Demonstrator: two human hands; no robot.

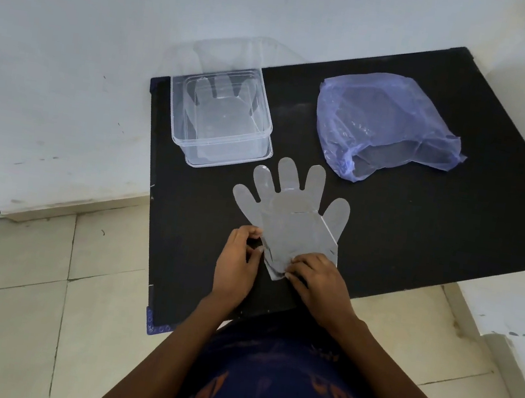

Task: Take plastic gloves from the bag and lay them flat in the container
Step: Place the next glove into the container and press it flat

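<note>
A clear plastic glove [292, 216] lies spread on the black mat [399, 237], fingers pointing away from me. My left hand [237, 262] pinches the glove's cuff at its left edge. My right hand [317, 281] presses and grips the cuff at its lower right corner. The clear square container [264, 139] stands at the mat's far left, just beyond the glove's fingertips, with a glove [220, 106] lying flat inside it. The bluish plastic bag [387, 125] lies crumpled at the far right, its mouth facing me, with more clear plastic visible inside.
The mat lies on a pale tiled floor [24, 301] against a white wall [73, 57]. A clear lid [237, 52] leans behind the container. My legs in dark patterned cloth [270, 383] fill the bottom of the view.
</note>
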